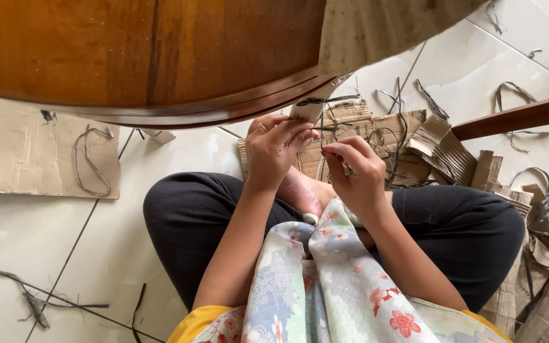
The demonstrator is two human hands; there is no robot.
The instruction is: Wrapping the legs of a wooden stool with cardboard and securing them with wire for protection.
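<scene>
two hands work at the edge of a round wooden table; the left hand grips a small cardboard roll bound with dark cord; the right hand pinches a thin strand just beside it; cardboard scraps litter the tiled floor.

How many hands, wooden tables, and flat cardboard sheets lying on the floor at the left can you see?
Hands: 2, left hand and right hand
Wooden table: 1
Flat cardboard sheet at left: 1
Total: 4
</scene>
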